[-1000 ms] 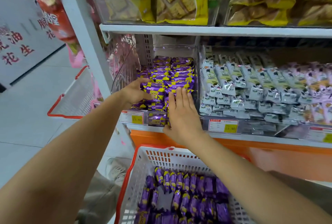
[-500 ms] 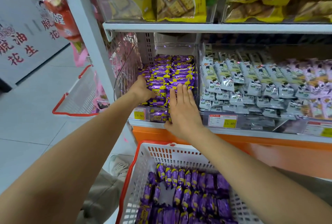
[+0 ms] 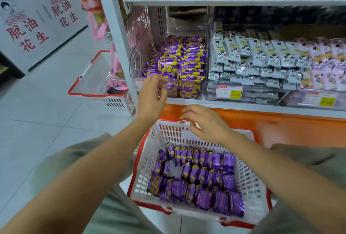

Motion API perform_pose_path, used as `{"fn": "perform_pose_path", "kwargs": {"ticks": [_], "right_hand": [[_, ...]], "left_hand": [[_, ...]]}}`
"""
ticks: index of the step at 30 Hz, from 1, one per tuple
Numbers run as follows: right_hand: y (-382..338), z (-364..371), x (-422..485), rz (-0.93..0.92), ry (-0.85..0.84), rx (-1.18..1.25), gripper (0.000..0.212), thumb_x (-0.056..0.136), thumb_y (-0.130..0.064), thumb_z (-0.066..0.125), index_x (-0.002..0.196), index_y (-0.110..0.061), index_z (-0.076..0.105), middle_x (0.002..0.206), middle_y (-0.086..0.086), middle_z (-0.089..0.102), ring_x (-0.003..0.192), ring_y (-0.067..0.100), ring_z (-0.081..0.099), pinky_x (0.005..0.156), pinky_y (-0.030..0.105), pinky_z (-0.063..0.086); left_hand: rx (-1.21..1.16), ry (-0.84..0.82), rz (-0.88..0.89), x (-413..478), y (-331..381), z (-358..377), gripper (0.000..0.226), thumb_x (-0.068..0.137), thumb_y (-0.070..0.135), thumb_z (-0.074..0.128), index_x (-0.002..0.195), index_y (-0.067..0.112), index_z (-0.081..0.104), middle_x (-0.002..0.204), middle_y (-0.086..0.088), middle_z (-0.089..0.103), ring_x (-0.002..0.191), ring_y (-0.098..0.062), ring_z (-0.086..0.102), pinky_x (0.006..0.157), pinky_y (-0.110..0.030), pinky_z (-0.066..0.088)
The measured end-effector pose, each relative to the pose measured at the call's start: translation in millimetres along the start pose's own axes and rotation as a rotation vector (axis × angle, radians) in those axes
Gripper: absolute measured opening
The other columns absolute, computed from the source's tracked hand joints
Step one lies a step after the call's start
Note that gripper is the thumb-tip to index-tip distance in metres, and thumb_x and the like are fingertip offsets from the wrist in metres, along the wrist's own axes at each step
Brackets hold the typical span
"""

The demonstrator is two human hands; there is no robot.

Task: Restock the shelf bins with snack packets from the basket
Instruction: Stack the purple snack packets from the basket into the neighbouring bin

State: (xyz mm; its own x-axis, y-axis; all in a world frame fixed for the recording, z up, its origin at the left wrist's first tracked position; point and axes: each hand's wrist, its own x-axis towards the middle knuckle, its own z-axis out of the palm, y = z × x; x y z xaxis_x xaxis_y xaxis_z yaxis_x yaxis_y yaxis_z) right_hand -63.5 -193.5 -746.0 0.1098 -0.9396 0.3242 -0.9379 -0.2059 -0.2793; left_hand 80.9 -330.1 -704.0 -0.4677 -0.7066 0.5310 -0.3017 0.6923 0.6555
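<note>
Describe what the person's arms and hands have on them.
Both forearms are bare. No gloves, rings, watch or bracelet show on the left hand or right hand. No sleeve shows; the upper arms are out of frame.

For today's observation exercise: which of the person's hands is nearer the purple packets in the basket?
The right hand: it hovers over the basket's far rim, above the purple packets. The left hand is higher, at the shelf bin's front.

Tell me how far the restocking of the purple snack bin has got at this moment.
Done: the clear bin holds purple packets piled high. In hand: nothing; left hand and right hand are both empty, above the basket. Left: several rows of basket packets.
</note>
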Motion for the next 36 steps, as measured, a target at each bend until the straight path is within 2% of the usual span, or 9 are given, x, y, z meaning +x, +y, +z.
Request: {"fn": "perform_pose_path", "kwargs": {"ticks": [2, 4, 8, 11, 14, 21, 28, 32, 36], "right_hand": [[2, 15, -24, 0.144, -0.145, 0.034, 0.03, 0.088, -0.011, 0.049, 0.111, -0.013, 0.067, 0.115, 0.006, 0.062, 0.102, 0.025, 0.061, 0.082, 0.033, 0.047], [9, 35, -47, 0.342, -0.351, 0.056, 0.03, 0.093, -0.017, 0.053, 0.122, -0.015, 0.061, 0.122, 0.005, 0.056, 0.11, 0.024, 0.057, 0.09, 0.033, 0.045], [23, 80, -86, 0.644, -0.772, 0.116, 0.05, 0.097, -0.032, 0.053, 0.142, -0.014, 0.041, 0.14, 0.012, 0.043, 0.12, 0.03, 0.051, 0.096, 0.034, 0.044], [28, 113, -112, 0.687, -0.976, 0.165, 0.048, 0.097, -0.033, 0.051, 0.137, -0.008, 0.043, 0.133, 0.018, 0.047, 0.119, 0.034, 0.052, 0.094, 0.036, 0.045], [31, 141, -135, 0.73, -1.055, 0.221, 0.043, 0.096, -0.034, 0.055, 0.129, -0.008, 0.047, 0.129, 0.018, 0.05, 0.119, 0.033, 0.053, 0.092, 0.036, 0.045], [30, 178, -152, 0.784, -1.082, 0.271, 0.063, 0.098, -0.034, 0.05, 0.151, -0.013, 0.025, 0.151, 0.02, 0.031, 0.136, 0.035, 0.037, 0.109, 0.037, 0.036], [26, 194, -160, 0.79, -1.117, 0.279, 0.048, 0.098, -0.029, 0.047, 0.14, -0.008, 0.04, 0.135, 0.017, 0.038, 0.121, 0.037, 0.047, 0.097, 0.039, 0.043], [29, 194, -161, 0.799, -1.093, 0.288, 0.05, 0.097, -0.032, 0.051, 0.14, -0.008, 0.042, 0.135, 0.016, 0.038, 0.122, 0.035, 0.046, 0.099, 0.04, 0.043], [31, 193, -161, 0.791, -1.089, 0.292, 0.051, 0.097, -0.033, 0.052, 0.141, -0.009, 0.042, 0.135, 0.013, 0.037, 0.119, 0.033, 0.048, 0.097, 0.041, 0.044]], "left_hand": [[0.021, -0.094, -0.117, -29, -11, 12, 0.021, 0.087, 0.009, 0.049, 0.104, 0.014, 0.061, 0.079, 0.005, 0.054, 0.069, -0.014, 0.05, 0.067, -0.029, 0.037], [0.093, -0.32, -0.255, -59, -27, 27, 0.019, 0.089, 0.007, 0.053, 0.104, 0.015, 0.062, 0.074, 0.006, 0.057, 0.067, -0.018, 0.055, 0.066, -0.033, 0.041], [0.242, -0.906, -0.466, -118, -62, 60, 0.017, 0.095, 0.014, 0.053, 0.108, 0.013, 0.063, 0.111, -0.009, 0.065, 0.104, -0.028, 0.061, 0.087, -0.033, 0.047], [0.315, -1.167, -0.484, -154, -81, 79, 0.015, 0.095, 0.012, 0.051, 0.103, 0.005, 0.061, 0.114, -0.015, 0.06, 0.113, -0.033, 0.056, 0.09, -0.035, 0.043], [0.386, -1.229, -0.545, -183, -101, 91, 0.036, 0.093, 0.021, 0.058, 0.126, 0.01, 0.057, 0.132, -0.013, 0.056, 0.119, -0.03, 0.054, 0.097, -0.033, 0.042], [0.603, -1.365, -0.45, -212, -129, 114, 0.069, 0.091, 0.029, 0.059, 0.151, 0.023, 0.024, 0.15, -0.015, 0.025, 0.132, -0.037, 0.036, 0.103, -0.049, 0.041], [0.617, -1.556, -0.411, -234, -140, 133, 0.078, 0.09, 0.053, 0.055, 0.153, 0.037, 0.012, 0.158, -0.009, 0.007, 0.144, -0.036, 0.009, 0.104, -0.067, 0.032], [0.495, -1.616, -0.446, -240, -136, 142, 0.078, 0.09, 0.06, 0.053, 0.153, 0.042, 0.01, 0.159, -0.015, -0.006, 0.145, -0.044, -0.002, 0.111, -0.057, 0.031], [0.489, -1.646, -0.328, -246, -133, 141, 0.077, 0.09, 0.061, 0.052, 0.149, 0.053, 0.002, 0.16, -0.012, -0.015, 0.144, -0.048, 0.0, 0.106, -0.059, 0.036]]}}
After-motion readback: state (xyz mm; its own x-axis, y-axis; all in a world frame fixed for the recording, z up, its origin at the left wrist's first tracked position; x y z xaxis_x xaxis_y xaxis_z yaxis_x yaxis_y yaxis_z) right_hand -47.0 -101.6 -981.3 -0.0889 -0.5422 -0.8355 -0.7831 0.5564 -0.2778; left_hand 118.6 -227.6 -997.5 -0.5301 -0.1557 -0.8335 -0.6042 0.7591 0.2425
